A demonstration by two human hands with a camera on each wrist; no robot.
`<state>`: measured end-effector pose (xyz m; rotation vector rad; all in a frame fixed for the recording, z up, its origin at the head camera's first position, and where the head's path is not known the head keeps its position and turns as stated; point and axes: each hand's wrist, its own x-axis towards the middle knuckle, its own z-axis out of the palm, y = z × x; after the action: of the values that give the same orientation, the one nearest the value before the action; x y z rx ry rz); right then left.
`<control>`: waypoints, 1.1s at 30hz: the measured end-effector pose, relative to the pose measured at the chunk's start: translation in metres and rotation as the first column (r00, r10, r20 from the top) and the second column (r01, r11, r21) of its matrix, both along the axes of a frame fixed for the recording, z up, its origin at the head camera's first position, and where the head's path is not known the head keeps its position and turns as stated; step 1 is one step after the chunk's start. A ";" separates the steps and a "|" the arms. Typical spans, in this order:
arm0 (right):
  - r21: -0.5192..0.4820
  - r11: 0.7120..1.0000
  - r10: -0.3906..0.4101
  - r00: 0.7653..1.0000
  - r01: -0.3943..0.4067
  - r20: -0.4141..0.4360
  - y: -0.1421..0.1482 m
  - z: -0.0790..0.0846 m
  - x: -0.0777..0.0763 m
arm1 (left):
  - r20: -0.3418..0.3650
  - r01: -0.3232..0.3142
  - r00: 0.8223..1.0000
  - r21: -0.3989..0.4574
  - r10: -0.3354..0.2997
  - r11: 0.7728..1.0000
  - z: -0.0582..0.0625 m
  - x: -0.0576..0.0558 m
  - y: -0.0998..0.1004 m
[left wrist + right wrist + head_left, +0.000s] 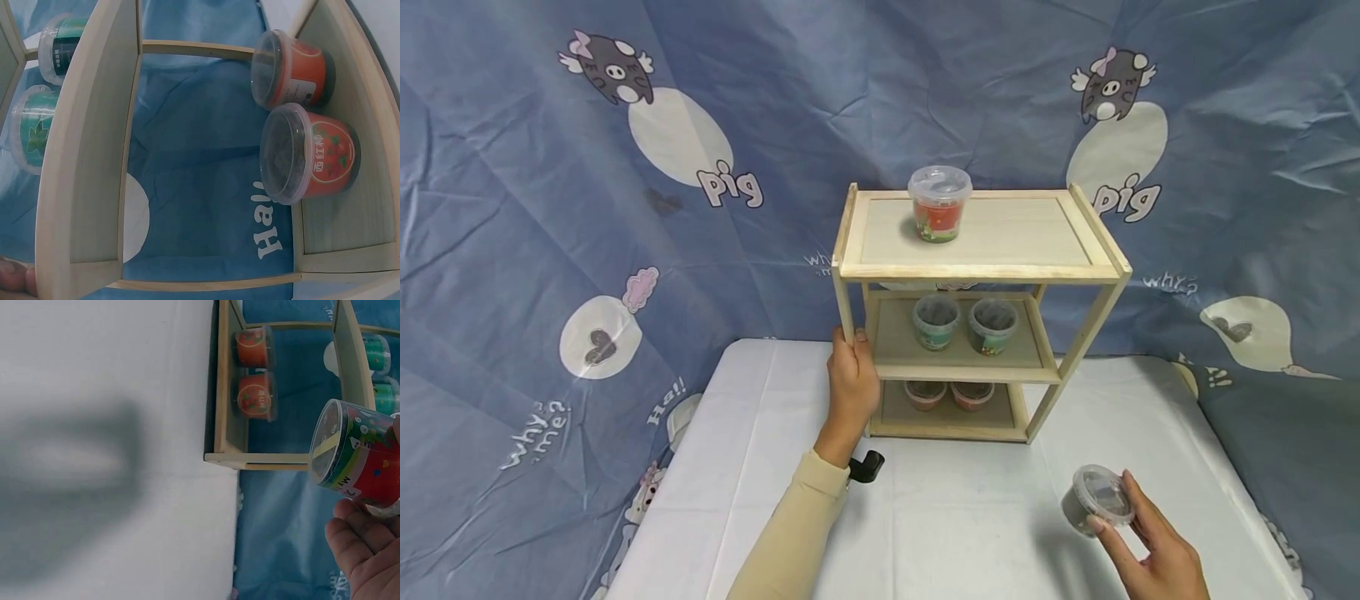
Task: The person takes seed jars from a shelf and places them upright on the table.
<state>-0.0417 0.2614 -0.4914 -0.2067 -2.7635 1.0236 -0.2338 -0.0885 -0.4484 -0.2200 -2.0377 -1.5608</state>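
Note:
A small wooden three-tier shelf [1022, 233] stands on the white table. My left hand [853, 379] grips its front left post at about the middle tier; only fingertips [14, 276] show in the left wrist view. Over the table at the right, my right hand [1161, 546] holds a clear-lidded plastic cup [1078, 504] between thumb and fingers, tilted. Red and green print covers this cup [365, 450] in the right wrist view. On the top tier sits a red-labelled cup [937, 218]. Two green-labelled cups [936, 333] share the middle tier, and two red tomato-labelled cups [334, 156] the bottom one.
A white cloth covers the table [955, 533]. Behind and along both sides hangs a blue curtain [820, 108] with pig prints, close to the back of the shelf. A black wrist mount [867, 467] sticks out beside my left wrist.

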 end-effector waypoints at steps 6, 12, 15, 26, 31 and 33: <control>-0.015 1.000 -0.027 0.997 0.027 -0.068 -0.001 -0.015 0.000 | 0.002 -0.041 0.999 -0.020 0.041 0.999 0.000 -0.001 0.000; -0.020 0.999 -0.036 0.995 0.035 -0.088 -0.001 -0.026 0.000 | -0.012 -0.078 0.997 -0.036 0.078 0.996 0.000 -0.003 0.000; -0.025 0.998 -0.061 0.990 0.058 -0.123 -0.002 -0.033 0.000 | -0.014 -0.080 0.997 -0.032 0.079 0.996 -0.001 -0.003 0.000; -0.032 0.993 -0.113 0.984 0.110 -0.137 -0.006 -0.046 0.001 | 0.000 -0.031 1.000 -0.004 0.031 1.000 0.000 -0.001 0.001; -0.035 0.993 -0.121 0.982 0.117 -0.148 -0.005 -0.050 0.002 | -0.004 -0.035 0.999 -0.010 0.035 0.999 0.000 -0.002 0.001; -0.035 0.992 -0.121 0.981 0.117 -0.149 -0.005 -0.051 0.002 | -0.002 -0.030 1.000 -0.004 0.030 1.000 0.000 -0.002 0.001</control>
<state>-0.0400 0.2568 -0.5427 -0.2831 -2.5703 1.0018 -0.2359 -0.0878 -0.4488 -0.1916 -2.0336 -1.5377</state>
